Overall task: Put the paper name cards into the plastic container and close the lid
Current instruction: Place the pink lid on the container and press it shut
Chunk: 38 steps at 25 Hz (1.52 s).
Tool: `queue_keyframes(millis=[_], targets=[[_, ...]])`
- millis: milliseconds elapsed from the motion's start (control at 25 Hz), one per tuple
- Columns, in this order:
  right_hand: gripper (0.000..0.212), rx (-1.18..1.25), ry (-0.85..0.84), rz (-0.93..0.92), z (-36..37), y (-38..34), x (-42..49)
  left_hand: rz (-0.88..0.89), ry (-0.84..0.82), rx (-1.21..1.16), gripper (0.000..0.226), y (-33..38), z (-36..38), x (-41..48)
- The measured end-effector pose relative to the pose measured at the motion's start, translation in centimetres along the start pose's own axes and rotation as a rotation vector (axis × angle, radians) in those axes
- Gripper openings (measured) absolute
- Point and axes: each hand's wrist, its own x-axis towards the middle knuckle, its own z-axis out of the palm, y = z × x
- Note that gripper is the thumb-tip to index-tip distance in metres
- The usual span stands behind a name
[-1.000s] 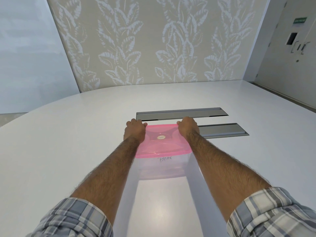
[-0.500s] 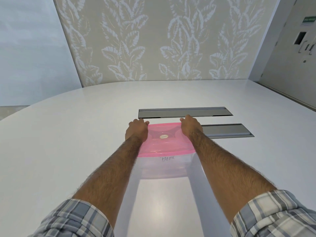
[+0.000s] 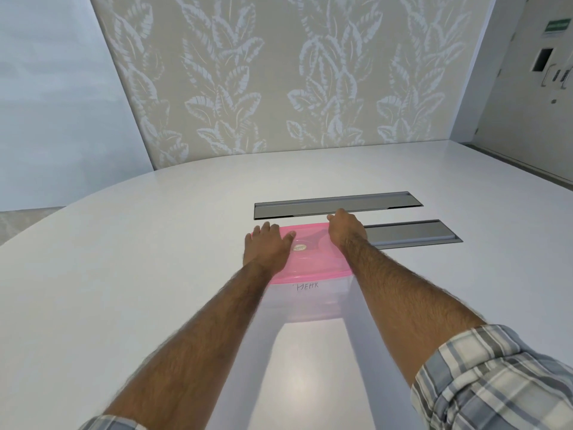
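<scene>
A clear plastic container stands on the white table in front of me, with a translucent pink lid lying on top of it. Through its front wall a paper name card with handwriting shows; other cards cannot be made out. My left hand lies flat on the lid's left side, fingers spread. My right hand rests on the lid's far right corner, its fingers curled down over the far edge.
Two grey recessed strips, the far strip and the near strip, are set into the white table just behind the container. A leaf-patterned wall rises beyond the table. A door is at the far right.
My left hand has slid back from the lid's far left corner and now lies flat with fingers spread. The right hand stays at the far right corner. The view shifted slightly.
</scene>
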Motion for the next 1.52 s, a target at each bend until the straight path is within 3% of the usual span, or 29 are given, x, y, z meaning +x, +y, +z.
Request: queue_keyframes(millis=[160,720,920,1320,1520], targets=[[0.035,-0.003,0.016,-0.009,0.1,0.0,-0.5,-0.026,-0.012,0.012,0.079,0.1,0.7,-1.1],[0.037,-0.122,-0.096,-0.031,-1.1,-0.9,0.8,-0.039,-0.164,0.110,0.091,0.3,0.6,-1.1],[0.065,-0.094,-0.086,-0.022,-0.5,-0.7,1.7,-0.036,-0.157,0.114,0.091,0.5,0.5,-1.2],[0.041,0.030,-0.107,0.053,0.1,-0.2,3.2,-0.042,-0.158,0.125,0.091,0.5,0.4,-1.2],[0.047,0.006,-0.056,0.054,-0.3,-0.6,2.5,-0.048,-0.157,0.126,0.090,0.6,0.5,-1.1]])
